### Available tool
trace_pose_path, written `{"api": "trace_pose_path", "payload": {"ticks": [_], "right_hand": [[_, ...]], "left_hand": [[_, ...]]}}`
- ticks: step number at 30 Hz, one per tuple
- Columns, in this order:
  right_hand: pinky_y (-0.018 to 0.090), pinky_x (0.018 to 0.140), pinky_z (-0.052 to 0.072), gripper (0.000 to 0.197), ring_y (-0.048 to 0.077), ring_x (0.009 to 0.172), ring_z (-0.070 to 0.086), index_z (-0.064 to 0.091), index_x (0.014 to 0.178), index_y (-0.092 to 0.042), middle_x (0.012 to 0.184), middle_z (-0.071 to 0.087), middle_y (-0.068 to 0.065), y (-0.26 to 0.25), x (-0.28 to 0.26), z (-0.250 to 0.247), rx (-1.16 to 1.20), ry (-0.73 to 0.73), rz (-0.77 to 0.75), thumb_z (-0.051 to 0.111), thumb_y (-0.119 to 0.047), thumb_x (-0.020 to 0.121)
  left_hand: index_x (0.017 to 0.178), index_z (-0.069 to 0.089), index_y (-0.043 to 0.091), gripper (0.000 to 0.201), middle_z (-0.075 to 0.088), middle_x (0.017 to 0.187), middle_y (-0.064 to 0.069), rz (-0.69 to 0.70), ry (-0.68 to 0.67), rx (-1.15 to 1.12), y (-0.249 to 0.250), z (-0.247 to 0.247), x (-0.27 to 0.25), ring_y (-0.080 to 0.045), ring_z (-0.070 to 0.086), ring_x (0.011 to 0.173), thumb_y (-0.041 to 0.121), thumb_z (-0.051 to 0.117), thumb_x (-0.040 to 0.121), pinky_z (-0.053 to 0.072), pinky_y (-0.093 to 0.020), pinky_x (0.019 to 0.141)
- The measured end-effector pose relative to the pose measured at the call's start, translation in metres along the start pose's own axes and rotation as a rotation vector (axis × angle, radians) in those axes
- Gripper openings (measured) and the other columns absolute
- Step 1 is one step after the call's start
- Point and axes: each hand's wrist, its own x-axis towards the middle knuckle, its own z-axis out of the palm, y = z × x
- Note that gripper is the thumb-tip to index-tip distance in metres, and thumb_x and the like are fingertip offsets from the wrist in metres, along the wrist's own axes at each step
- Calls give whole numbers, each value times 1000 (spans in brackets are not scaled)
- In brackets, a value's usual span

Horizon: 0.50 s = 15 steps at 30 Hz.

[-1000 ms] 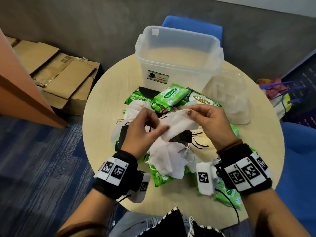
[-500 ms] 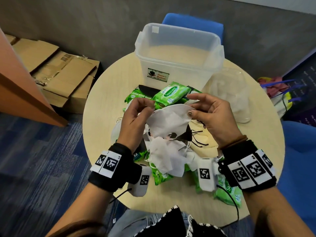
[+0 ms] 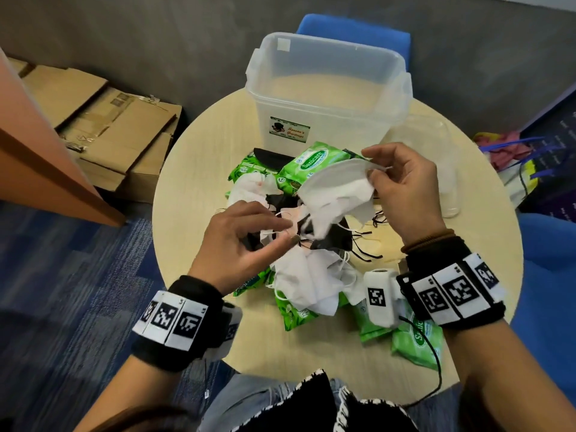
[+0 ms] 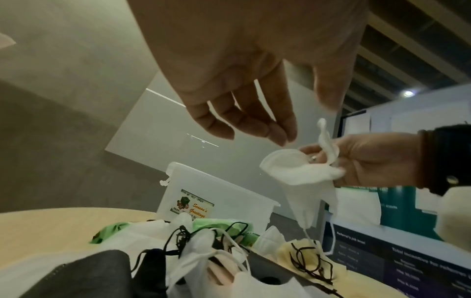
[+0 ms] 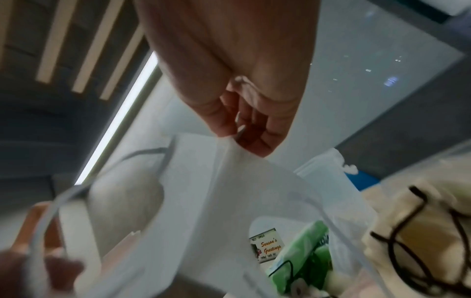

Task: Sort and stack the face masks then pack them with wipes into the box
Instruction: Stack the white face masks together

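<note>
My right hand [image 3: 371,173] pinches a white face mask [image 3: 336,188] by its edge and holds it up over the pile; the pinch also shows in the right wrist view [image 5: 237,137]. My left hand [image 3: 286,233] hovers low over the heap of white and black masks [image 3: 311,275], fingers loosely curved, and the left wrist view shows nothing between them [image 4: 305,123]. Green wipes packs [image 3: 311,160] lie under and around the masks. The clear plastic box [image 3: 343,126] stands empty behind the pile.
A round wooden table [image 3: 199,157] carries everything. A clear lid [image 3: 436,157] lies right of the box. Blue chairs [image 3: 352,29] stand behind and at the right. Flattened cardboard boxes [image 3: 109,126] sit on the floor at the left.
My left hand let go of the white mask and dropped toward the pile. My right hand lifted the mask up and to the right.
</note>
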Motion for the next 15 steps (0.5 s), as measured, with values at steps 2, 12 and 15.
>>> {"api": "trace_pose_path", "payload": {"ticks": [2,12,15], "right_hand": [[27,80,52,31,11,87,62,66,97,-16,92,66,-2,-8,-3,6,3,-95,-47,56,8,83],[33,85,55,13,11,87,65,68,97,-16,91,68,-2,-14,-20,54,-124,-302,-37,67,-12,85],[40,86,51,51,17,95,59,63,109,-17,98,66,0,10,-38,65,-534,-498,129,64,-58,78]], "left_hand": [[105,72,18,35,66,100,5,-30,-1,-24,2,-4,0,-9,61,97,43,63,82,48,-26,81],[80,61,4,29,60,72,-17,-318,147,-108,-18,-3,5,-11,47,62,32,64,85,37,-26,55],[87,64,7,24,65,77,-8,-426,271,-168,-29,-15,-11,-10,57,66,31,66,88,47,-28,58]]}}
